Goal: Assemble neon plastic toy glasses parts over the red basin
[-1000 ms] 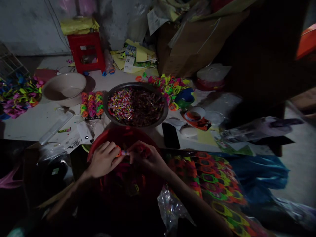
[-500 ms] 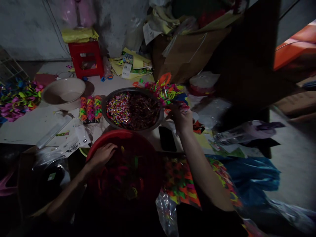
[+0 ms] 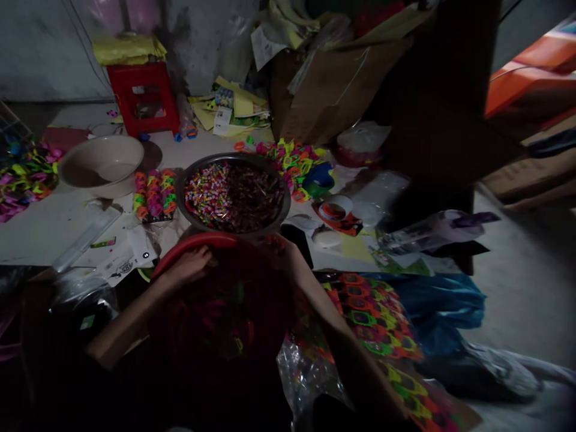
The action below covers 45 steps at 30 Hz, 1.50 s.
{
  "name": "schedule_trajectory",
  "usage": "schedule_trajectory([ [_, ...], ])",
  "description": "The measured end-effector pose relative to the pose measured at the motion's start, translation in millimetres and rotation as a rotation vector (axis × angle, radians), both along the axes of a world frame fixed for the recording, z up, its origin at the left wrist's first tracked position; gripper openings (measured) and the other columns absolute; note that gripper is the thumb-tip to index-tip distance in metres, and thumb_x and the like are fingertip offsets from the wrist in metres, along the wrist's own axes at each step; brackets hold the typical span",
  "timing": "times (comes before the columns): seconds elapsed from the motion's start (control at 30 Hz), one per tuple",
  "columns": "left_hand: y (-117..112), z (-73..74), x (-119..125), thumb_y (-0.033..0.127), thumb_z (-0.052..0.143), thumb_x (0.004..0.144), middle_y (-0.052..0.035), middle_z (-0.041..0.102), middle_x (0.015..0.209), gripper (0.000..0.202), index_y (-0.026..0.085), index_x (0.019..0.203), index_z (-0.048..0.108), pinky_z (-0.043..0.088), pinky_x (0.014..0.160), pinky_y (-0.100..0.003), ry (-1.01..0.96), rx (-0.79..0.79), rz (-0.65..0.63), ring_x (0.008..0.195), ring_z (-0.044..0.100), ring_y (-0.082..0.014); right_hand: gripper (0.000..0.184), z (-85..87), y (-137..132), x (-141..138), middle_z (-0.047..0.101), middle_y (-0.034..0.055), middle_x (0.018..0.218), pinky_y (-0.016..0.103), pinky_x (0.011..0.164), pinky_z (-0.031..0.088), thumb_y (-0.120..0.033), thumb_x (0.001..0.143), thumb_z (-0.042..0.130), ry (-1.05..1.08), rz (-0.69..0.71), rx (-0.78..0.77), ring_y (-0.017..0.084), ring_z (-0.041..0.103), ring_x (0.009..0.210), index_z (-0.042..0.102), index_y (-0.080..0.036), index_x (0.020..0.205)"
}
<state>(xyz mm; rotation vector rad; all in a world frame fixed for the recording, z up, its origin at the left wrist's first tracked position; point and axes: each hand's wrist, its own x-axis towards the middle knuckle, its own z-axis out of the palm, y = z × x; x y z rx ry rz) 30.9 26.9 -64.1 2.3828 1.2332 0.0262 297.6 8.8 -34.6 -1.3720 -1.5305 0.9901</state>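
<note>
My left hand (image 3: 193, 264) is over the left part of a red plastic basin (image 3: 204, 242), its fingers curled around something small that I cannot make out. Close to the basin's right rim is my right hand (image 3: 283, 249), with its fingers drawn together in shadow; what they hold, if anything, is hidden. Bright plastic pieces (image 3: 238, 294) lie dimly visible inside the basin. Just behind it stands a metal bowl (image 3: 189, 223), with small colourful wrapped pieces on its left side and dark brown ones on its right.
Colourful toy watches (image 3: 292, 162) are heaped behind the bowl, and more (image 3: 360, 300) lie in rows at the right. A dark phone (image 3: 299, 240) lies beside my right hand. Around are a beige bowl (image 3: 101, 159), a red stool (image 3: 144, 99) and a cardboard box (image 3: 333, 90).
My right hand has come left and down from beside the heap of toy watches to the basin's right rim. My left hand stays over the basin, its fingers more curled.
</note>
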Motion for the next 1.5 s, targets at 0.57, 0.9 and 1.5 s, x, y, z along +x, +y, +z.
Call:
schedule_trajectory([
  [0.57,-43,60.7,3,0.012,0.063,0.080,-0.0066,0.058,0.120,0.030,0.022,0.108,0.059,0.044,0.098,-0.034,-0.694,-0.173,0.095,0.114,0.055,-0.0203,0.029,32.2,-37,-50,0.067,0.0021,0.087,0.020,0.069,0.047,-0.030,0.086,0.059,-0.053,0.279,0.142,0.012,0.061,0.074,0.062,-0.019,0.113],
  [0.9,-56,61.9,5,0.035,0.053,0.090,-0.0060,0.063,0.123,0.041,0.028,0.130,0.048,0.053,0.088,-0.035,-0.817,-0.371,0.392,0.109,0.063,-0.0220,0.023,26.1,-32,-44,0.071,0.0043,0.086,0.022,0.066,0.048,-0.025,0.081,0.059,-0.138,0.178,0.146,0.015,0.065,0.072,0.065,-0.016,0.101],
  [1.5,-56,70.6,6,0.035,0.074,0.070,0.0008,0.070,0.086,0.042,0.024,0.089,0.038,0.049,0.059,-0.021,-1.103,-0.484,0.635,0.076,0.068,-0.0149,0.023,34.4,-37,-49,0.070,0.0042,0.087,0.023,0.067,0.050,-0.028,0.082,0.058,0.071,0.360,0.003,0.015,0.064,0.076,0.066,-0.015,0.100],
])
